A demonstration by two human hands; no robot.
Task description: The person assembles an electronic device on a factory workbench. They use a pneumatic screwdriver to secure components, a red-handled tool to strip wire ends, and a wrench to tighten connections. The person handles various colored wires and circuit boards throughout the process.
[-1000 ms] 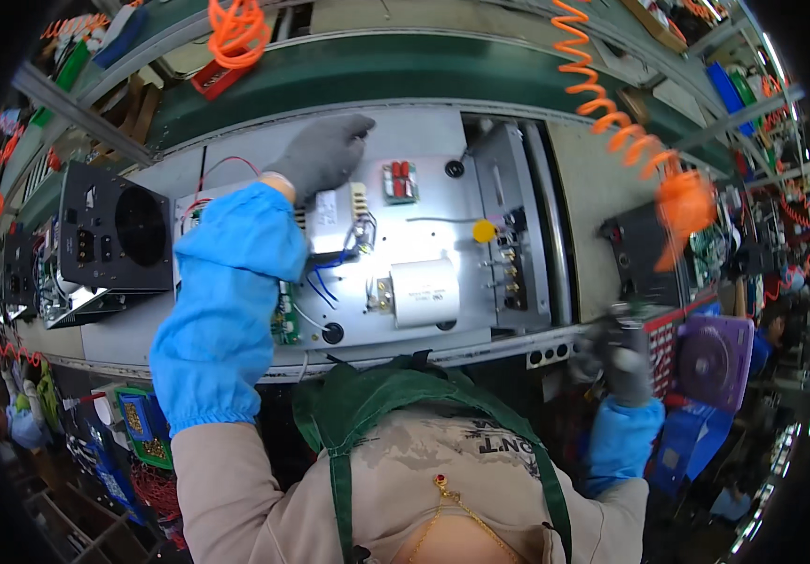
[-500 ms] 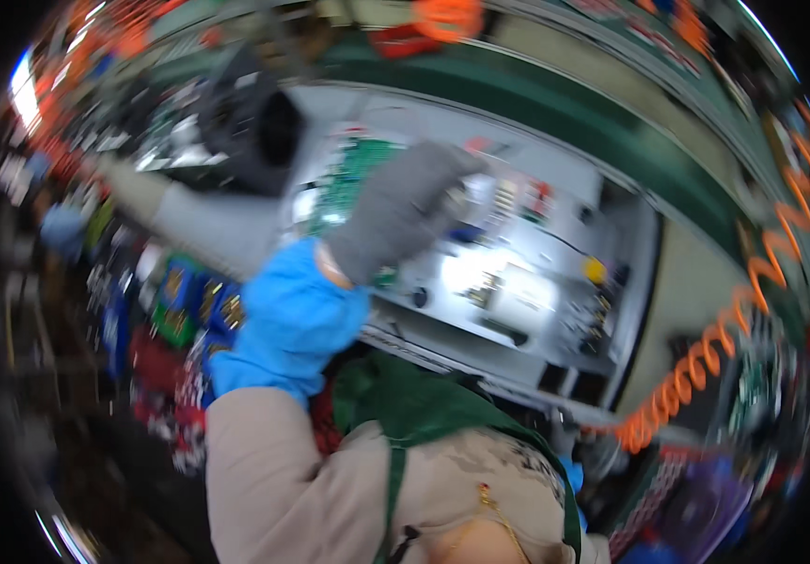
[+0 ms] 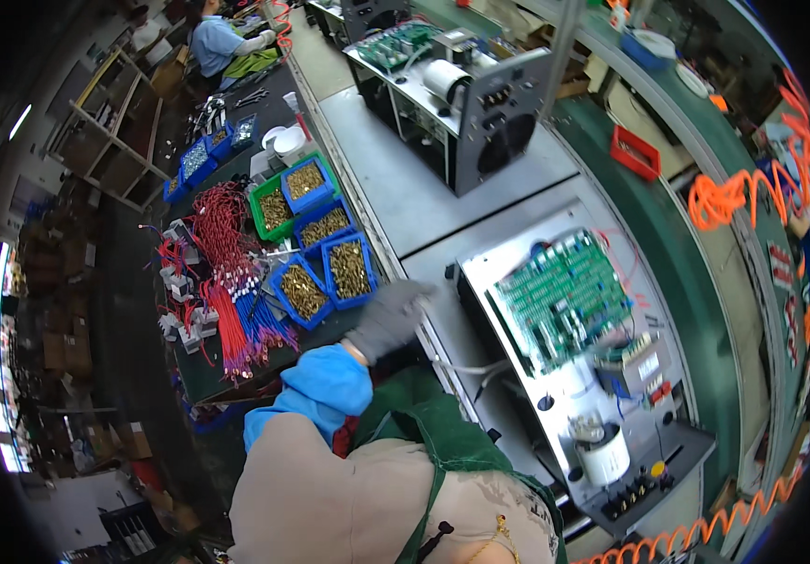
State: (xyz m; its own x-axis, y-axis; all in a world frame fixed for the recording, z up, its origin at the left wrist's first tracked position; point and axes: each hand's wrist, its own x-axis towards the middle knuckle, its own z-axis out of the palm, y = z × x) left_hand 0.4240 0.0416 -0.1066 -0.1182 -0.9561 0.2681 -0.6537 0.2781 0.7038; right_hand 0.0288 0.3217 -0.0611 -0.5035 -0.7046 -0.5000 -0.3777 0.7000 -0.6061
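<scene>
Hovering by blue bins (image 3: 353, 302) at its eleven o'clock, likely clustered for easy reach, the left hand (image 3: 391, 320) hides whether it grips anything; the right hand is unseen; an open chassis (image 3: 560, 414) sits at three.

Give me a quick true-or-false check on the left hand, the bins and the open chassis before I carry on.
1. The left hand wears a grey glove. True.
2. Every bin of brass-coloured parts is blue. False: one is a green bin.
3. A blue bin lies close to the left hand. True.
4. The white cylinder sits on top of the green circuit board. False: it is apart from the board, on the open chassis.
5. A coiled orange hose shows at the picture's right. True.
</scene>
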